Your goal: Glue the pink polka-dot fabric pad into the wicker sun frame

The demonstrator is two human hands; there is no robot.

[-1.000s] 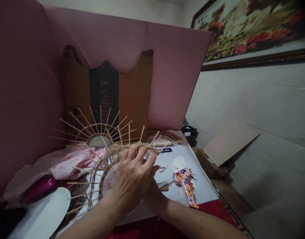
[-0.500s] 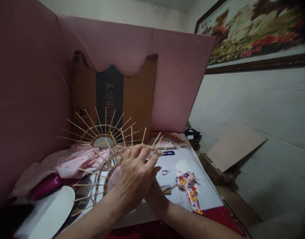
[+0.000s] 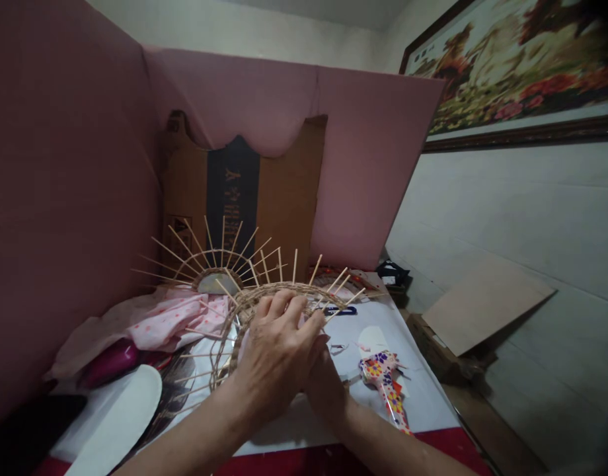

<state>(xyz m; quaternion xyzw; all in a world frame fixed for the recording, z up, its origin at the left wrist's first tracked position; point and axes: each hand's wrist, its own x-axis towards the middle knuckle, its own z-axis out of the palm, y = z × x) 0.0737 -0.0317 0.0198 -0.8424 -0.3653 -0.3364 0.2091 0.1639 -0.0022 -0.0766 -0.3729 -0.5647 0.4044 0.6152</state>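
My left hand (image 3: pixel 279 350) is closed over the inner edge of a half-round woven frame (image 3: pixel 244 297), made of twisted cord with thin wooden sticks fanning outward. Its fingers bend across the near right part of the weave. Under and beside it is my right hand (image 3: pixel 326 380), close against the frame; its fingers are mostly hidden by the left hand. Behind stands a second stick frame (image 3: pixel 222 254) with a grey half-round centre, leaning toward the cardboard.
A flower-patterned glue gun (image 3: pixel 386 383) lies right of my hands on the white table sheet (image 3: pixel 423 396). A blue-handled tool (image 3: pixel 344 311) is behind them. Spotted pink cloth (image 3: pixel 175 320), a magenta object (image 3: pixel 110 362) and a white rounded piece (image 3: pixel 123 420) are at left. Cut cardboard (image 3: pixel 289 192) stands behind.
The view has shifted, so the scene sits a little farther right and lower. Both hands stay at the woven frame, which looks tilted slightly differently.
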